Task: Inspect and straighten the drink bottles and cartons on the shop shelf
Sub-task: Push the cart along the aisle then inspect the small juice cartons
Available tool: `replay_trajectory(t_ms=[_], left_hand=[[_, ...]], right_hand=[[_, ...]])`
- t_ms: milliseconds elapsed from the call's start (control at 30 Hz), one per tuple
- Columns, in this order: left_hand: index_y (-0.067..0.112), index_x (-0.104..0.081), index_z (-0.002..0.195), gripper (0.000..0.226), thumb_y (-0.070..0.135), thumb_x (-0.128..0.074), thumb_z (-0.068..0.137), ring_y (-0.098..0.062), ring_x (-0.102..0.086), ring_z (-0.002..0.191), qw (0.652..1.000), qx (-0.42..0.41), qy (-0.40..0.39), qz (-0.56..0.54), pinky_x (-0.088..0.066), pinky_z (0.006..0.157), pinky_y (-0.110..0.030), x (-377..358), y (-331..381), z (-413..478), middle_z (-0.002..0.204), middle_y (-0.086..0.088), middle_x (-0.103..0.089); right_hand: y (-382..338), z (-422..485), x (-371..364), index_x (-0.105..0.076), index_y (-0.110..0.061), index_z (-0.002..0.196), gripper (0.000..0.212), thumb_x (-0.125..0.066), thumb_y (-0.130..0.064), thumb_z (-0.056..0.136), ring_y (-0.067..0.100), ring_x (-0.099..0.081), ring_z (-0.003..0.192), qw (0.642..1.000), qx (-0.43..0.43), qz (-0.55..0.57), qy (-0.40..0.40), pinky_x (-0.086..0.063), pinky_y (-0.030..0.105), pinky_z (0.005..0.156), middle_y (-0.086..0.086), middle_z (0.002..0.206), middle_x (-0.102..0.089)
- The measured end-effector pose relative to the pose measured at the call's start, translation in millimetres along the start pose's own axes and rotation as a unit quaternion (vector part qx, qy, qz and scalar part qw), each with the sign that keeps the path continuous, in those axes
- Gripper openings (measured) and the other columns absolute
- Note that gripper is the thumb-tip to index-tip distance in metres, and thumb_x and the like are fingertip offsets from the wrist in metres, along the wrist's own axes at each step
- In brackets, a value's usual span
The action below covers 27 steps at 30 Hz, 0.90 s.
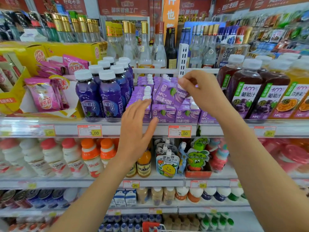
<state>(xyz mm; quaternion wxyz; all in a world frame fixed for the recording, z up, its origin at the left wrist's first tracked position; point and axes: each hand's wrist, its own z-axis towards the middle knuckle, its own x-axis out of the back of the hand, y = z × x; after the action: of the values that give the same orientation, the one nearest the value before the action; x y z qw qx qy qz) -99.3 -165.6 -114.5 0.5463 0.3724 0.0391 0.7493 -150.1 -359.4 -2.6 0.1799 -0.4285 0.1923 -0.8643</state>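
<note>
Cartons point(163, 113) of matt printed card (white plastic caps point(147, 89)); glossy plastic bottles point(110, 96).

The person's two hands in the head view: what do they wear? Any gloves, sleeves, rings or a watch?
Nothing worn is visible. The left hand and the right hand are bare, without gloves, rings or a watch, and no sleeve shows on either arm up to the picture's edge.

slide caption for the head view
Right hand pinches the top of a tilted purple carton; left hand open.

purple carton point(168, 95) marked Condorita NFC+, left price tag point(89, 130) 3.00, right price tag point(179, 131) 2.50, juice bottle point(245, 96) 100%
</note>
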Motion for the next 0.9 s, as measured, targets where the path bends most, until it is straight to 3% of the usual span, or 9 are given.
replay_trajectory(t_ms=[67,167,267,400,467,633,700,800,900], left_hand=[[0.017,-0.047,0.142,0.054,0.045,-0.052,0.096,-0.001,-0.050,0.125,0.988,0.072,0.017,-0.132,-0.038,0.104,-0.016,6.2,19.9,-7.4,0.135,0.007,-0.056],[0.018,-0.054,0.133,0.045,0.038,-0.060,0.093,-0.001,-0.063,0.108,0.950,0.149,0.031,-0.273,-0.048,0.089,-0.016,10.6,45.4,-23.0,0.119,0.011,-0.065],[0.015,-0.064,0.118,0.031,0.032,-0.065,0.091,-0.006,-0.069,0.094,0.924,0.177,0.054,-0.334,-0.052,0.079,-0.018,11.4,57.8,-43.7,0.103,0.006,-0.074],[0.013,-0.070,0.103,0.027,0.032,-0.060,0.088,-0.009,-0.069,0.072,0.879,0.275,0.015,-0.388,-0.052,0.065,-0.016,12.4,58.0,-76.7,0.083,0.001,-0.076],[0.010,-0.072,0.098,0.029,0.034,-0.060,0.087,-0.012,-0.068,0.067,0.863,0.321,-0.018,-0.391,-0.052,0.063,-0.018,12.1,55.9,-93.2,0.078,-0.003,-0.076],[0.016,-0.078,0.074,0.034,0.046,-0.063,0.076,-0.020,-0.064,0.064,0.815,0.420,-0.054,-0.395,-0.056,0.061,-0.026,9.2,50.4,-126.1,0.075,-0.014,-0.073],[0.010,-0.077,0.076,0.042,0.049,-0.063,0.074,-0.022,-0.065,0.064,0.809,0.440,-0.087,-0.380,-0.056,0.062,-0.028,8.4,49.1,-135.5,0.078,-0.018,-0.074],[0.016,-0.078,0.083,0.046,0.057,-0.059,0.077,-0.027,-0.069,0.077,0.799,0.448,-0.133,-0.377,-0.057,0.072,-0.031,8.6,45.9,-146.8,0.089,-0.018,-0.076],[0.040,-0.072,0.111,0.039,0.065,-0.064,0.081,-0.013,-0.066,0.109,0.814,0.382,-0.219,-0.378,-0.055,0.092,-0.030,9.8,38.3,-160.8,0.117,0.007,-0.072]], right_hand=[[-1.4,-28.1,-0.4,-0.063,-0.015,0.091,0.019,-0.054,-0.029,0.101,0.010,-0.061,0.075,0.998,-0.011,0.054,-0.002,-0.046,0.025,0.070,-0.002,0.081,-0.065],[-2.9,-64.2,-7.5,-0.063,-0.019,0.090,0.015,-0.056,-0.027,0.100,-0.001,-0.052,0.067,0.989,-0.022,0.146,-0.001,-0.043,0.014,0.064,-0.009,0.077,-0.061],[2.4,-95.7,-16.9,-0.067,-0.023,0.090,0.013,-0.058,-0.030,0.099,0.000,-0.058,0.071,0.975,-0.038,0.216,-0.020,-0.054,0.023,0.069,-0.010,0.075,-0.064],[25.4,-143.6,-28.9,-0.058,-0.023,0.132,0.037,-0.059,-0.028,0.096,0.015,-0.062,0.114,0.938,-0.025,0.320,-0.131,-0.055,0.033,0.090,-0.001,0.123,-0.066],[32.4,-166.3,-37.7,-0.060,-0.015,0.132,0.038,-0.059,-0.022,0.094,0.024,-0.060,0.118,0.922,-0.015,0.352,-0.162,-0.056,0.040,0.089,0.002,0.129,-0.063],[40.7,-206.6,-56.2,-0.069,-0.011,0.120,0.034,-0.072,-0.013,0.086,0.026,-0.066,0.107,0.875,-0.063,0.449,-0.170,-0.057,0.032,0.083,0.005,0.115,-0.070],[40.2,-217.8,-62.4,-0.073,-0.013,0.109,0.028,-0.076,-0.017,0.082,0.024,-0.068,0.097,0.873,-0.068,0.458,-0.151,-0.058,0.029,0.077,0.007,0.106,-0.070],[38.0,-229.9,-69.8,-0.074,-0.012,0.099,0.019,-0.077,-0.011,0.079,0.015,-0.067,0.074,0.863,-0.124,0.474,-0.125,-0.047,0.018,0.051,0.015,0.091,-0.070],[38.8,-239.4,-74.7,-0.074,-0.013,0.094,0.020,-0.079,-0.027,0.080,0.019,-0.061,0.059,0.844,-0.195,0.492,-0.088,-0.037,0.022,0.044,0.009,0.080,-0.075]])
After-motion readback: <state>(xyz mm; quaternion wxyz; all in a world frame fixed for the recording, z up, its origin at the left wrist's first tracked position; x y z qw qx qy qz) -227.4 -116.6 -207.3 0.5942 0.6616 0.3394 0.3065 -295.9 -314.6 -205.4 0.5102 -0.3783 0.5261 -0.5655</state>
